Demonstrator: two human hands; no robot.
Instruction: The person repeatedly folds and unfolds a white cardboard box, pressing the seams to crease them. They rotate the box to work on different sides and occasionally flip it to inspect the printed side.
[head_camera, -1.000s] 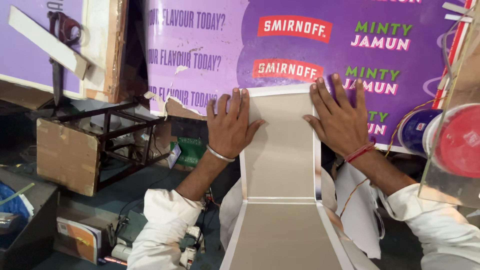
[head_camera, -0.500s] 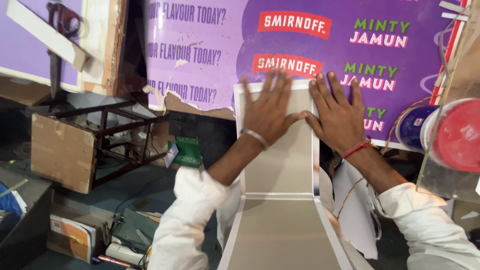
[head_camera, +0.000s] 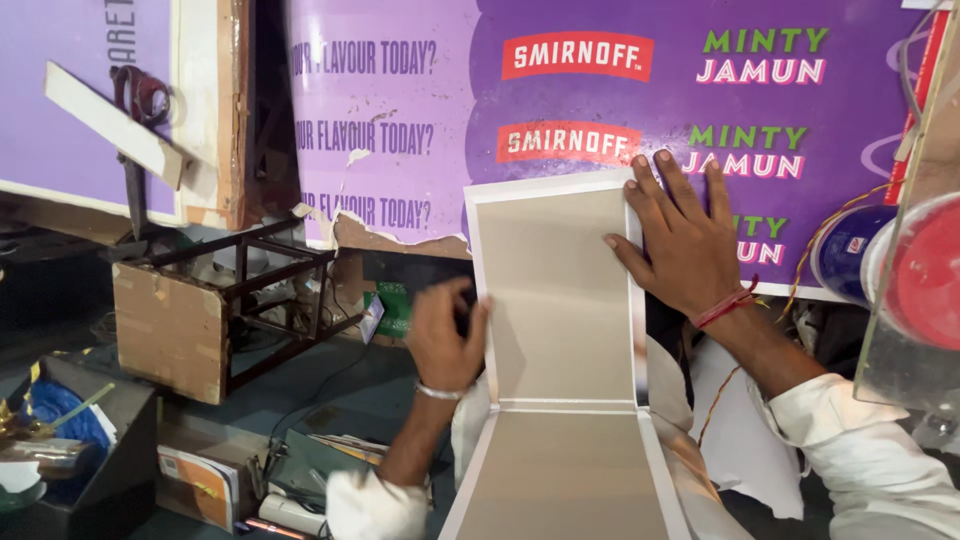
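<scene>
Grey-brown card with white borders makes up the folded board (head_camera: 555, 300) in front of you: one panel stands upright against the purple printed banner (head_camera: 420, 120), the other runs down toward you from a crease across the middle. Your right hand (head_camera: 685, 235) lies flat on the upright panel's right edge, near its top right corner, fingers spread wide and pressing over the white border onto the banner behind; a red thread sits on that wrist. Your left hand (head_camera: 445, 335) is at the panel's left edge, low down near the crease, fingers curled inward against the border with the thumb toward the card; you cannot tell whether they actually pinch the edge. A silver bangle circles that wrist.

Left of the board, a cardboard-faced metal frame (head_camera: 215, 315) stands on the cluttered dark floor (head_camera: 330, 390), well apart from your left hand. Red-handled scissors (head_camera: 135, 130) hang by a white strip at the upper left. At the right edge, a clear plastic cover (head_camera: 915, 290) stands in front of red and blue round things, near your right forearm.
</scene>
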